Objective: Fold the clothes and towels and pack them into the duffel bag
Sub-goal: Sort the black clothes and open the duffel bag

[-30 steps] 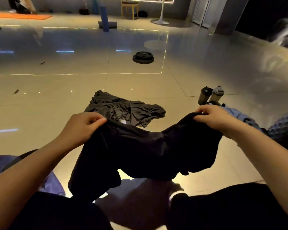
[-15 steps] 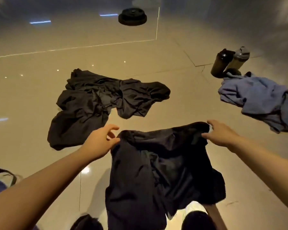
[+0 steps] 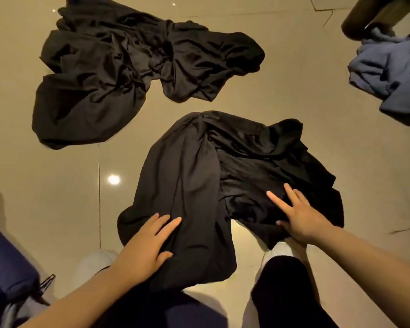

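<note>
A black pair of shorts (image 3: 199, 176) lies spread and wrinkled on the beige tiled floor right in front of me. My left hand (image 3: 145, 247) rests flat on its left leg, fingers straight. My right hand (image 3: 298, 216) presses flat on its right leg with fingers spread. A second black garment (image 3: 118, 67) lies crumpled farther away at the upper left. A blue-grey garment or towel (image 3: 393, 72) is bunched at the right edge. The navy duffel bag (image 3: 3, 268) shows at the lower left edge.
Dark bottles (image 3: 365, 17) stand at the top right corner, partly cut off. My knees in dark trousers (image 3: 282, 292) fill the bottom of the view. Bare glossy floor tiles (image 3: 57, 185) lie between the garments.
I have lowered the black shorts from mid-air onto the floor and let go of the waistband. Both hands now lie flat on the fabric. The view has tipped further down.
</note>
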Tool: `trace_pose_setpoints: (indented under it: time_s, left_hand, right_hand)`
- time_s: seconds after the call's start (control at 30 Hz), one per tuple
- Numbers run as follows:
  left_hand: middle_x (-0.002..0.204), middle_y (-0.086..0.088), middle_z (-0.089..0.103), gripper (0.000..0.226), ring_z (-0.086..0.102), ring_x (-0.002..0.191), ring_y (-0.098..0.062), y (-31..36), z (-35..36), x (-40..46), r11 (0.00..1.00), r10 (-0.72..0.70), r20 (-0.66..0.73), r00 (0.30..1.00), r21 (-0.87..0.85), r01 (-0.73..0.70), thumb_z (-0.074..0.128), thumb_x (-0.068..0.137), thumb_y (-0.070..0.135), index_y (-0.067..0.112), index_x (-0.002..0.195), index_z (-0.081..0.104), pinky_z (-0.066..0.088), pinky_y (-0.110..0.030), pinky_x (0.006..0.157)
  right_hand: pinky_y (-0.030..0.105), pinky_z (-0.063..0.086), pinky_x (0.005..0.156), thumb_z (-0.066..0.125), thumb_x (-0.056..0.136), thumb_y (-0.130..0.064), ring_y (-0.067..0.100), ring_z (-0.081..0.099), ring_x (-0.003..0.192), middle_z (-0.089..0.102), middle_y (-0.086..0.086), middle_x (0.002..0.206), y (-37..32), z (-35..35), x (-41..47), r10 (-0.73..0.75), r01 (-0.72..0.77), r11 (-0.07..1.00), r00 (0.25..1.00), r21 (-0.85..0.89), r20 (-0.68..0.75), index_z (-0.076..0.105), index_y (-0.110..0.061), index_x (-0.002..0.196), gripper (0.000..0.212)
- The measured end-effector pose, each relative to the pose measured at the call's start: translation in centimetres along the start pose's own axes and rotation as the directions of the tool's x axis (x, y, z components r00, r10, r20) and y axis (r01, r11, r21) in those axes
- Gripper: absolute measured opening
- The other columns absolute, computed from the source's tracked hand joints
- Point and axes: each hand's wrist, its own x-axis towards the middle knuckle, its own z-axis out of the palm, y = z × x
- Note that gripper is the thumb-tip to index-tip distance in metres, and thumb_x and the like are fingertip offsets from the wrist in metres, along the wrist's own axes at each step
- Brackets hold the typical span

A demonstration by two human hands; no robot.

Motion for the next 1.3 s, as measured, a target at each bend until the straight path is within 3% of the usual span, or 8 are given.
trace_pose_setpoints:
  time_s: [0.1, 0.23, 0.4, 0.57, 0.73, 0.97, 1.13, 1.3]
  left_hand:
    - [0.157, 0.013, 0.011, 0.074, 0.011, 0.148, -0.012, -0.2, -0.5, 0.4, 0.998, 0.065, 0.044, 0.997, -0.024, -0.064, 0.057, 0.095, 0.032, 0.04, 0.149, 0.006, 0.007, -0.019, 0.112]
    - [0.148, -0.005, 0.041, 0.064, 0.047, 0.129, -0.027, -0.9, -2.1, 1.4, 0.986, 0.162, -0.074, 0.984, -0.032, -0.165, 0.07, 0.082, 0.005, 0.026, 0.139, 0.05, 0.035, -0.03, 0.103]
    - [0.133, -0.016, 0.05, 0.057, 0.049, 0.122, -0.034, -3.1, -4.4, 3.3, 0.951, -0.272, -0.259, 0.927, -0.217, 0.218, 0.07, 0.082, 0.001, 0.011, 0.135, 0.053, 0.036, -0.04, 0.105]
    - [0.095, -0.004, 0.056, 0.04, 0.054, 0.09, -0.022, -3.0, -4.1, 3.3, 0.846, -0.495, -0.171, 0.852, -0.32, 0.427, 0.071, 0.086, 0.018, 0.01, 0.123, 0.06, 0.041, -0.03, 0.082]
    - [0.081, 0.002, 0.06, 0.01, 0.055, 0.077, -0.014, -1.4, -4.2, 2.7, 0.818, -0.493, -0.21, 0.844, -0.443, 0.368, 0.063, 0.091, 0.018, 0.013, 0.083, 0.065, 0.037, -0.022, 0.067]
    - [0.085, 0.002, 0.058, 0.009, 0.062, 0.078, -0.013, 3.0, -9.4, 2.4, 0.305, -0.557, -0.161, 0.815, -0.952, 0.021, 0.055, 0.096, 0.017, 0.019, 0.087, 0.058, 0.059, -0.031, 0.068]
    - [0.101, 0.008, 0.06, 0.011, 0.065, 0.085, -0.011, 5.2, -8.9, 4.4, 0.636, -0.325, -0.164, 0.931, -0.767, 0.087, 0.059, 0.094, 0.021, 0.026, 0.103, 0.057, 0.056, -0.025, 0.067]
    - [0.101, 0.003, 0.061, 0.017, 0.062, 0.092, -0.014, 1.2, -6.2, 4.9, 0.763, -0.445, -0.137, 0.885, -0.576, 0.294, 0.054, 0.097, 0.019, 0.024, 0.112, 0.059, 0.047, -0.025, 0.074]
  right_hand:
    - [0.047, 0.025, 0.115, 0.044, 0.098, -0.021, 0.037, -0.001, 0.146, -0.009, 0.014, 0.16, 3.2, -1.8, 0.8, 0.157, -0.157, 0.988, 0.987, -0.014, 0.026, -0.01, -0.042, 0.149, 0.078]
    - [0.05, 0.033, 0.108, 0.048, 0.094, -0.02, 0.039, 0.018, 0.14, 0.013, 0.015, 0.157, 2.4, -2.5, 0.3, 0.22, -0.209, 0.974, 0.963, 0.084, -0.154, 0.02, -0.026, 0.152, 0.065]
    - [0.045, 0.046, 0.094, 0.06, 0.09, -0.03, 0.035, 0.049, 0.118, 0.047, 0.014, 0.134, -6.7, -1.6, -1.8, -0.11, 0.277, 0.947, 0.753, 0.16, -0.648, 0.055, -0.016, 0.131, 0.043]
    - [0.043, 0.055, 0.067, 0.079, 0.066, -0.02, 0.038, 0.06, 0.095, 0.057, 0.017, 0.12, -12.0, 1.6, -1.4, -0.502, 0.503, 0.858, 0.777, -0.106, -0.379, 0.062, -0.014, 0.103, 0.041]
    - [0.035, 0.045, 0.063, 0.05, 0.069, -0.003, 0.031, 0.058, 0.073, 0.056, 0.009, 0.078, -10.9, -1.3, -1.0, -0.437, 0.551, 0.83, 0.74, 0.09, -0.511, 0.058, -0.011, 0.078, 0.015]
    - [0.029, 0.042, 0.072, 0.052, 0.071, 0.003, 0.024, 0.057, 0.087, 0.06, 0.007, 0.089, -6.6, -6.3, -2.7, -0.156, 0.41, 0.89, 0.686, 0.201, -0.711, 0.065, -0.007, 0.082, 0.02]
    - [0.042, 0.045, 0.083, 0.057, 0.087, -0.005, 0.04, 0.05, 0.108, 0.054, 0.014, 0.125, -3.7, -5.6, -1.8, 0.066, -0.001, 0.993, 0.823, 0.116, -0.564, 0.068, -0.008, 0.11, 0.026]
    - [0.04, 0.051, 0.069, 0.059, 0.084, -0.032, 0.036, 0.058, 0.089, 0.06, 0.011, 0.11, -8.3, -4.5, -2.8, -0.238, 0.265, 0.963, 0.74, -0.053, -0.629, 0.066, -0.014, 0.104, 0.029]
